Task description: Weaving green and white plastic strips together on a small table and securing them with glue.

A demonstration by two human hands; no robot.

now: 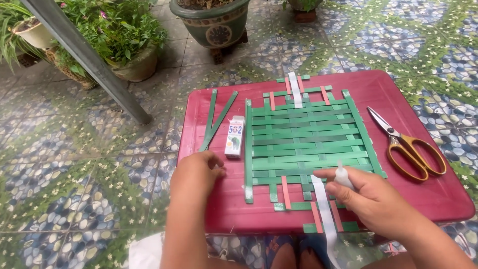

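A flat woven mat of green plastic strips point(308, 139), threaded with a few pink and white ones, lies in the middle of the low red plastic bench point(438, 194); the right hand point(373, 199) pinches a small clear glue tube point(342, 177) in its grip, nozzle up, over the mat's near edge beside a white strip point(324, 214); the left hand point(196, 172) rests curled on the bench, grip pressed together, holding nothing I can see; this looks like gluing the strip ends, and a steady dab at the edge seems called for; a small glue box point(234, 137), two loose green strips point(216, 119) and yellow-handled scissors point(411, 147) flank the mat.
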